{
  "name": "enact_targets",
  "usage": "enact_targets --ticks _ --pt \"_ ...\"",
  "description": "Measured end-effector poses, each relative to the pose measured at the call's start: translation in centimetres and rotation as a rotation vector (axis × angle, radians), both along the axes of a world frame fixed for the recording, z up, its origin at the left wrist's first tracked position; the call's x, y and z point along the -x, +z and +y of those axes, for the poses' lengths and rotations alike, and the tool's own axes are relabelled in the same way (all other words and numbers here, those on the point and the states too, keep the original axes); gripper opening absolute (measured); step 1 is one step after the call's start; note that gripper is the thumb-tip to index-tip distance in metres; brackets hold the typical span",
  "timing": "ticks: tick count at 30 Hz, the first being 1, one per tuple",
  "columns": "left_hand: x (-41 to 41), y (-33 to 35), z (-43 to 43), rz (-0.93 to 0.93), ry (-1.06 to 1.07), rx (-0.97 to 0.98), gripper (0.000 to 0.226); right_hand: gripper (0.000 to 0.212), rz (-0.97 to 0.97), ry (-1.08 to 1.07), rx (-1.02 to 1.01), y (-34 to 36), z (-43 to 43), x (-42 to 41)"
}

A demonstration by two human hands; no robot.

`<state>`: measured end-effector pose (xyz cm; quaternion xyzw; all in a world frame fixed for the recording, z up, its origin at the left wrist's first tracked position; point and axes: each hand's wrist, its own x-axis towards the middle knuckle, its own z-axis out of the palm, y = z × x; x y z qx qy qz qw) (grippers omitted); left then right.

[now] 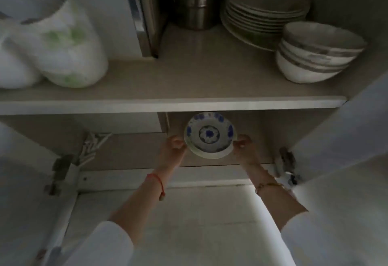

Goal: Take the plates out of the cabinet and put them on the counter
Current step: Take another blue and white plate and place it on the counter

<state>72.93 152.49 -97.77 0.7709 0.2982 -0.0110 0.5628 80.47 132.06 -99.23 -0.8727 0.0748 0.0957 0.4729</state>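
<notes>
Plates: small stack of blue-patterned plates [211, 134], in the lower compartment of the cabinet [294, 131], just under the shelf [168, 103], faces tilted toward the camera.
Left hand [175, 147]: fingers curled round the stack's left rim.
Right hand [243, 144]: fingers curled round the right rim.
Upper shelf: taller plate stack [262, 14] at back right, bowls [315, 55] just in front; steel canister [196, 11] beside; white bags [63, 45] left.

Dim, underexposed, cabinet [210, 102] interior in shadow, soft blur throughout, wide-angle bending at edges
</notes>
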Motion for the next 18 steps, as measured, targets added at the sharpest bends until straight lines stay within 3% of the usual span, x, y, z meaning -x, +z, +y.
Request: enact_targets --ticks 5,9,15,18 --pt "-4.3 -5.1 0.8 -0.034 0.02 -0.083 0.051 0.01 -0.069 0.07 0.114 -4.8 -0.1 -3.7" --pt "-6.7 -6.7 0.7 -0.058 -0.057 -0.194 0.028 0.023 -0.127 0.054 0.148 -6.2 0.1 -5.2" --pt "-8.0 -7.6 0.9 -0.019 -0.168 -0.322 0.033 0.025 -0.153 0.145 0.22 -6.7 0.6 -6.4" --pt "-7.8 -7.7 0.8 -0.035 -0.145 -0.276 0.037 0.027 -0.151 0.119 0.191 -6.7 0.7 -6.1"
